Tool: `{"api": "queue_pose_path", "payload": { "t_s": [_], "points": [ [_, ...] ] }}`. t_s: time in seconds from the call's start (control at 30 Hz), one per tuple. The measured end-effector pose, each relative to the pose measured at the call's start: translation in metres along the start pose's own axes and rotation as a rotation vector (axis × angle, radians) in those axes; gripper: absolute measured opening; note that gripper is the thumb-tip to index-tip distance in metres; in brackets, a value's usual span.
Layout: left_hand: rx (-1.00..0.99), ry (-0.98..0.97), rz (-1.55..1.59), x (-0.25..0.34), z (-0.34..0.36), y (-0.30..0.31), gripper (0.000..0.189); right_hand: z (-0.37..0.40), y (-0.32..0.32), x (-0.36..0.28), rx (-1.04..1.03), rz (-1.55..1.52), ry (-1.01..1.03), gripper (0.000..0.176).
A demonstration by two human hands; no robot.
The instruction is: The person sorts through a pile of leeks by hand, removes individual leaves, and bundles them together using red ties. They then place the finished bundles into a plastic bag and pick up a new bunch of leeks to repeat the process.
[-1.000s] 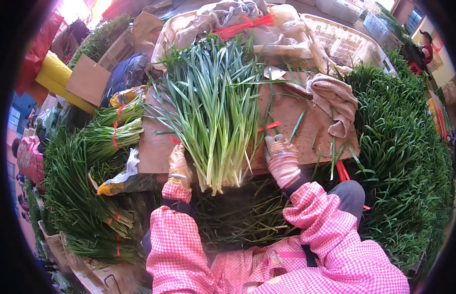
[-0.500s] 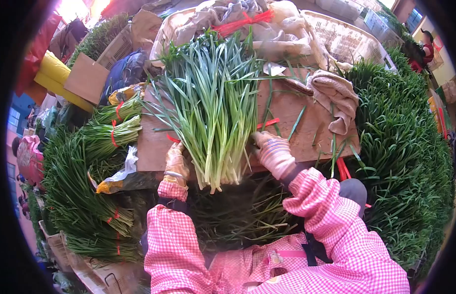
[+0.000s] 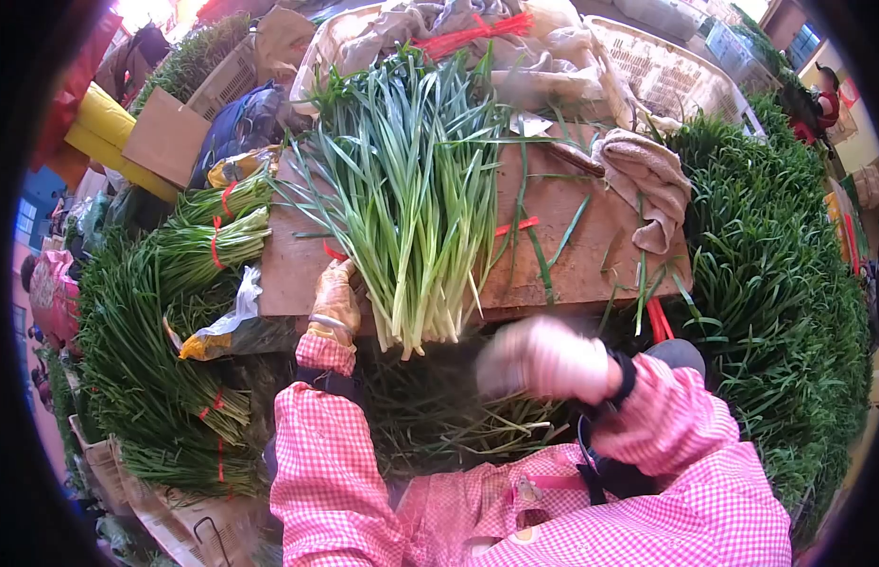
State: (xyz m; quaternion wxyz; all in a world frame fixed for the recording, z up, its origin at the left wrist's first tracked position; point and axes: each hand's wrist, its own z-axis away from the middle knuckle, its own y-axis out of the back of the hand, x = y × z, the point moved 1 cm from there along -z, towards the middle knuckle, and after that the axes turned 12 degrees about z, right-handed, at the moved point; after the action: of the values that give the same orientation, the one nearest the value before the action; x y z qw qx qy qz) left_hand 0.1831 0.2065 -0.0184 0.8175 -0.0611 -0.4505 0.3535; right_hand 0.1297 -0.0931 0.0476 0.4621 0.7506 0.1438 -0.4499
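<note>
A large loose bunch of Chinese chives (image 3: 416,217) lies on a brown board (image 3: 591,255), its pale cut ends pointing toward me over the near edge. Beneath it runs a red tie (image 3: 517,227), with an end showing on either side. My left hand (image 3: 336,298), gloved, is at the bunch's left edge. Its fingers are closed right at the tie's left end; what they grip is partly hidden. Motion smears my right hand (image 3: 543,359), also gloved, which is in the air below the board's near edge, apart from the chives. Its fingers cannot be made out.
Tied chive bundles (image 3: 217,241) are piled at the left. Loose chives (image 3: 770,312) stand in a tall mass at the right. A crumpled cloth (image 3: 647,184) lies on the board's right. Behind are more red ties (image 3: 473,36) and a white basket (image 3: 666,66).
My right hand has left the right side of the bunch and moved down toward my body. My left hand stays at the left edge. The chives lie as before.
</note>
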Motion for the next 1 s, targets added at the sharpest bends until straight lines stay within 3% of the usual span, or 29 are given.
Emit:
{"api": "queue_pose_path", "payload": {
  "t_s": [0.03,0.07,0.1,0.23,0.37,0.5,0.67,0.73,0.77,0.83,0.9,0.97,1.0],
  "points": [
    [-0.009,-0.010,-0.003,0.001,0.002,-0.003,0.024,-0.013,0.002,0.013,0.157,0.147,-0.367,0.019],
    [-0.008,-0.011,-0.029,0.002,0.003,-0.004,0.024,-0.029,0.012,0.023,0.251,0.231,-0.607,0.020],
    [-0.005,-0.010,-0.058,0.003,0.004,-0.003,0.024,-0.043,0.016,0.035,0.251,0.493,-0.728,0.024],
    [-0.042,-0.002,-0.126,0.010,0.011,-0.004,0.023,-0.061,0.003,0.065,0.277,0.344,-0.855,0.029],
    [-0.059,-0.032,-0.101,0.009,0.012,-0.006,0.022,-0.063,-0.001,0.084,0.325,0.209,-0.820,0.030],
    [-0.047,-0.025,-0.126,0.008,0.010,-0.004,0.026,-0.064,0.020,0.080,0.461,0.581,-0.774,0.025],
    [-0.062,-0.037,-0.119,0.009,0.008,-0.004,0.023,-0.043,0.036,0.067,0.683,-0.117,-0.770,0.020],
    [-0.050,-0.029,-0.102,0.007,0.006,-0.001,0.021,-0.032,0.035,0.031,0.435,-0.496,-0.574,0.020],
    [-0.028,-0.023,-0.091,0.007,0.005,-0.001,0.021,-0.028,0.033,0.013,0.168,-0.318,-0.408,0.019],
    [-0.012,-0.025,-0.086,0.004,0.005,-0.001,0.020,-0.030,0.016,-0.020,-0.101,-0.329,-0.489,0.019],
    [-0.022,-0.053,-0.095,0.003,0.005,-0.001,0.018,-0.047,-0.001,-0.011,0.397,-0.039,-0.242,0.019],
    [-0.060,-0.053,-0.058,0.001,0.004,0.002,0.022,-0.061,0.007,-0.006,0.469,0.515,-0.265,0.019],
    [-0.045,-0.059,-0.068,0.002,0.006,-0.002,0.023,-0.065,0.005,-0.011,0.434,0.581,-0.253,0.018]
  ]
}}
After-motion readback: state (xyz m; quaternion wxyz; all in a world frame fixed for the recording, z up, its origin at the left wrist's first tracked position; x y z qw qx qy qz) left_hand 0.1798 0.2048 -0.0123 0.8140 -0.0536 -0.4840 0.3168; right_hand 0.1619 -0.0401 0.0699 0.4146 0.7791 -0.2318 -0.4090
